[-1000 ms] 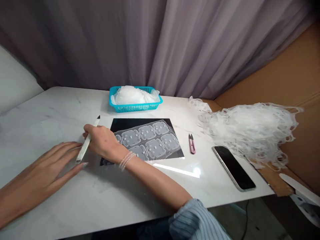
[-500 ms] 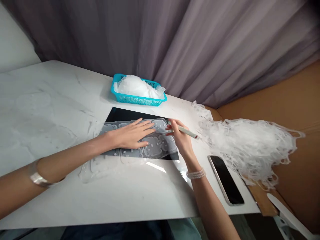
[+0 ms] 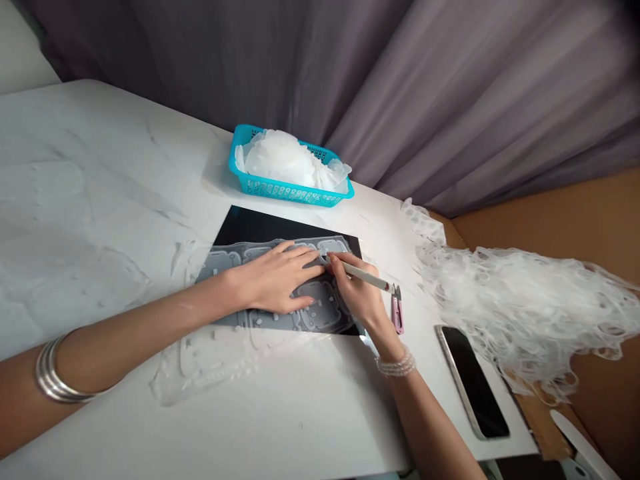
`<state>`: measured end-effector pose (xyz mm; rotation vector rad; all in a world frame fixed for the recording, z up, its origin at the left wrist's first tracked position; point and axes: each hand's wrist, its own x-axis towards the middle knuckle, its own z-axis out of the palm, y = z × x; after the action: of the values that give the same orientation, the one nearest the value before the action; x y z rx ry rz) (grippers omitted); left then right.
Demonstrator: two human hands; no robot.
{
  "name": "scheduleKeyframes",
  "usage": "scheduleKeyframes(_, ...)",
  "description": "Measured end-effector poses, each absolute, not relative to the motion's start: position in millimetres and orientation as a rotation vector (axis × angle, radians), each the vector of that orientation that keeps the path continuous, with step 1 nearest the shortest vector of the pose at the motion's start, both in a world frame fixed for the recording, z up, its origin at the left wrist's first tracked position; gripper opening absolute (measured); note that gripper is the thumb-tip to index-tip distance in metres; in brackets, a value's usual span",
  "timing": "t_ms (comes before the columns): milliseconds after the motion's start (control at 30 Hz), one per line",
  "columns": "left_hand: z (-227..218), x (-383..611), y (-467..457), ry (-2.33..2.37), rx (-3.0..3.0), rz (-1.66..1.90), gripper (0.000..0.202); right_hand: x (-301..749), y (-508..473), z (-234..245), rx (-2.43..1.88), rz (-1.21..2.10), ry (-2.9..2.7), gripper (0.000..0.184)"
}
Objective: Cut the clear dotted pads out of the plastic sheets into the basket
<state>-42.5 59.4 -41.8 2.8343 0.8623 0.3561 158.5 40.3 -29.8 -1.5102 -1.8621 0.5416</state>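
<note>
Looking down through the head camera, I have a white, marble-veined table (image 3: 325,413) spread before me, a grey-purple curtain (image 3: 200,60) hanging behind its far edge and a brown panel (image 3: 575,207) on the right. Near the far edge is a turquoise perforated basket (image 3: 293,192), heaped with soft white material (image 3: 280,160) that reaches its rim. On the right lies a loose tangle of white strips (image 3: 525,293), and in front of it a dark-screened phone (image 3: 473,383). Pink-handled snips (image 3: 397,313) lie between the phone and the black sheet.

At the centre, a clear embossed sheet (image 3: 320,310) lies partly over a black sheet (image 3: 263,228) and runs past its left and near edges onto the bare tabletop. My left hand (image 3: 273,277) rests palm down on the clear sheet, fingers spread, grasping nothing; a silver bangle (image 3: 47,373) circles that forearm. My right hand (image 3: 363,293), beaded bracelet (image 3: 397,363) at the wrist, is closed around a white pen-like tool (image 3: 369,275) over the sheet's right part. The tool slants, front end just beside the left fingertips, back end by the snips. Its point is too small for me to tell whether it touches the plastic.
</note>
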Motion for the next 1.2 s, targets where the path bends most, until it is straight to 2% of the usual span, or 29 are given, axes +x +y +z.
scheduleKeyframes(300,-40.6,-41.9,57.9,0.868,2.861,0.370,0.052,148.8,44.4,-34.6,-1.416,0.221,-2.070,0.025)
scheduleKeyframes(667,-42.7,-43.5,60.5,0.880,2.799,0.338,0.056,156.2,25.3,-40.1,-1.343,0.045,-2.219,0.021)
scheduleKeyframes(867,-44.0,-44.2,61.5,0.872,2.802,0.346,0.059,154.9,33.3,-55.4,-1.351,-0.026,-2.212,0.030)
scheduleKeyframes(1000,-46.3,-45.6,61.4,0.848,2.804,0.404,0.057,155.0,43.9,-53.5,-1.386,0.001,-2.338,0.037)
scheduleKeyframes(1200,-53.7,-48.8,62.6,0.815,2.776,0.501,0.059,153.3,45.8,-45.4,-1.377,0.325,-2.412,0.045)
